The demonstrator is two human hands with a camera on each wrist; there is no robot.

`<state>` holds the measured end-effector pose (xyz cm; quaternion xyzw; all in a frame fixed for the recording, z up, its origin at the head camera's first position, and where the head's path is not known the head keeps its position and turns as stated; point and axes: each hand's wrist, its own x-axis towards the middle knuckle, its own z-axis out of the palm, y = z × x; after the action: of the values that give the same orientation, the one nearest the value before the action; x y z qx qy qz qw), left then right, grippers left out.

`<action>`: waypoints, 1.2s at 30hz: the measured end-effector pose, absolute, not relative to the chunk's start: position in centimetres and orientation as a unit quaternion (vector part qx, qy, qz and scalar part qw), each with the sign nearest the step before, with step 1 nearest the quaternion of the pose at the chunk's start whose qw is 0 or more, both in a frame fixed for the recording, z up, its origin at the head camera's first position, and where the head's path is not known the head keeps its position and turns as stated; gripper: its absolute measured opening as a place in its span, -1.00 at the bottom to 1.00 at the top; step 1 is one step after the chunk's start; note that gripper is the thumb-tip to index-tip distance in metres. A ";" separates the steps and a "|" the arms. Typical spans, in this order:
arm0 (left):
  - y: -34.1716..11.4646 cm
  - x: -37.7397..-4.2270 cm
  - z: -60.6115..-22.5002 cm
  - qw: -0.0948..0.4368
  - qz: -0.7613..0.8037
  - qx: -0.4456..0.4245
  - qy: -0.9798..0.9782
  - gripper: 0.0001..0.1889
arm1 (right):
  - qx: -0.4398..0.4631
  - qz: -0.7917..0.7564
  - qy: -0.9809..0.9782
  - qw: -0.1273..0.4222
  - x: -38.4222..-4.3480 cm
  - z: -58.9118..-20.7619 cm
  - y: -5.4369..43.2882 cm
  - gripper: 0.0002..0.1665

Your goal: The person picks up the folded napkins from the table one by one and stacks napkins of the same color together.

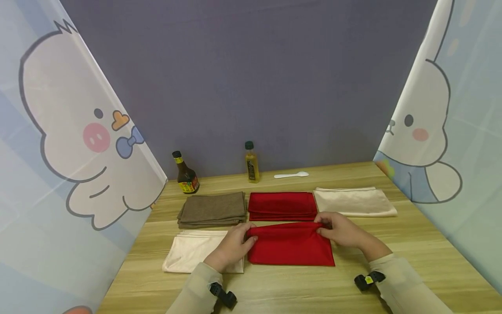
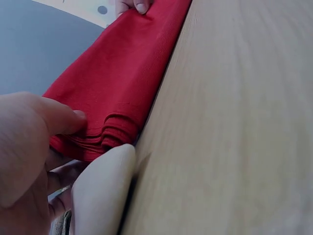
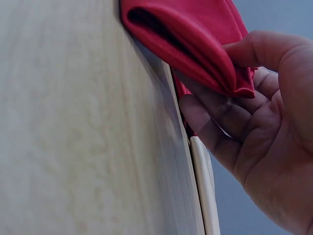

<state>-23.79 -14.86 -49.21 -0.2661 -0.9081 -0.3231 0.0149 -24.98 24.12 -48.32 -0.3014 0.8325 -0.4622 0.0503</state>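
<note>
A folded red cloth (image 1: 290, 246) lies at the front middle of the table, its far edge raised. My left hand (image 1: 234, 244) pinches its far left corner between thumb and fingers. In the left wrist view, several folded layers of the red cloth (image 2: 122, 88) show beside the thumb. The far right corner is pinched by my right hand (image 1: 339, 227). Seen from the right wrist, the red cloth (image 3: 195, 44) sags in a loose fold, with the right hand's (image 3: 264, 112) thumb on top and fingers beneath.
Behind lie folded brown cloths (image 1: 213, 207), red cloths (image 1: 282, 203) and cream cloths (image 1: 353, 201). More cream cloths (image 1: 192, 253) sit under the left forearm's side. At the back stand a dark sauce bottle (image 1: 187, 176) and an oil bottle (image 1: 252, 165), with a white spoon (image 1: 292, 175).
</note>
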 end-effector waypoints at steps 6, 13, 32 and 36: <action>-14.8 -23.7 -49.1 0.005 -0.366 -0.268 -0.891 -0.74 | -0.289 -0.475 0.831 0.031 -25.0 -48.3 24.0 -0.84; -14.6 -23.9 -49.2 0.017 -0.462 -0.251 -0.851 -0.67 | -0.284 -0.505 0.815 0.024 -24.8 -48.0 23.8 -0.84; -14.6 -23.7 -49.1 0.014 -0.515 -0.241 -0.823 -0.49 | -0.208 -0.538 0.817 0.000 -24.9 -47.7 23.6 -0.58; -14.7 -23.6 -48.9 0.005 -0.525 -0.240 -0.817 -0.51 | -0.195 -0.553 0.810 -0.005 -24.9 -47.6 23.5 -0.51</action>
<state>-23.65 -14.65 -48.93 -0.2399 -0.8167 -0.5248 0.0051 -24.92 23.50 -47.62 -0.1953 0.8101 -0.5528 -0.0045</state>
